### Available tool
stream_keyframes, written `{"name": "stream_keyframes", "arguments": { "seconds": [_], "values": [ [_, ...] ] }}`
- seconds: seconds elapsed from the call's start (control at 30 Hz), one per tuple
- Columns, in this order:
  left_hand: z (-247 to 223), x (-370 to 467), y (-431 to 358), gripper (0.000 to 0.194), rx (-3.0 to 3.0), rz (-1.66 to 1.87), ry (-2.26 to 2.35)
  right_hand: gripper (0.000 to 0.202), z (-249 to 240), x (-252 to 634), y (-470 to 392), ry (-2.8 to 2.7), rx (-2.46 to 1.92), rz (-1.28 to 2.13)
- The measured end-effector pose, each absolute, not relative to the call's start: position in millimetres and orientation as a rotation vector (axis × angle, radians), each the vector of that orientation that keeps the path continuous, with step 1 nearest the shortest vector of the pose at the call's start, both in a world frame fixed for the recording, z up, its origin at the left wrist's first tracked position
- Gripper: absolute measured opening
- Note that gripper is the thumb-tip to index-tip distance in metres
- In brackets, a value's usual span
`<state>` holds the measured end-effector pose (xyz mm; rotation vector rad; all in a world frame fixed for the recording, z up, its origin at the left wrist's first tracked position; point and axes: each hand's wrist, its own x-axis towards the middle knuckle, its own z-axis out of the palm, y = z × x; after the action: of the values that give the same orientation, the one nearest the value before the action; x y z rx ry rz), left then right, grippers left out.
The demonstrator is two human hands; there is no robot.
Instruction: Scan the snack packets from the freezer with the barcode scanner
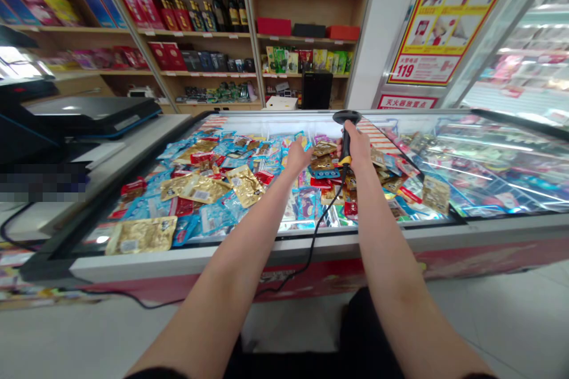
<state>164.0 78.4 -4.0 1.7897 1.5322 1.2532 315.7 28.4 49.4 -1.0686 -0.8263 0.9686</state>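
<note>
My right hand (355, 143) grips the handle of a black barcode scanner (347, 117) with a yellow tip at its base. Its head is over the far part of the heap, and a black cable (317, 231) runs down from it. My left hand (299, 157) reaches into the heap, thumb and fingers apart, at a small blue snack packet (306, 143); whether it touches the packet is unclear. Gold snack packets (246, 185), blue ones (216, 217) and red ones lie loosely piled on the glass top around both hands.
The heap lies on a chest freezer (169, 266) with a pale front rim. More goods show under its glass lid (502, 166) at right. A counter (173, 130) with a flat black scale-like device (93, 112) stands left. Shelves (191, 32) of boxes and bottles line the back.
</note>
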Motion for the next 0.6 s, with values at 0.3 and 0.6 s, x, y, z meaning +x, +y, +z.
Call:
{"name": "stream_keyframes", "arguments": {
  "seconds": [0.3,0.6],
  "values": [
    [-5.3,122.0,75.4,0.049,1.986,1.016,1.764,0.033,40.6,308.8,32.8,-0.846,-1.112,1.024],
    [1.7,37.1,74.4,0.036,1.960,0.905,2.127,0.034,44.2,250.6,34.6,-0.975,-1.078,1.234]
  ]
}}
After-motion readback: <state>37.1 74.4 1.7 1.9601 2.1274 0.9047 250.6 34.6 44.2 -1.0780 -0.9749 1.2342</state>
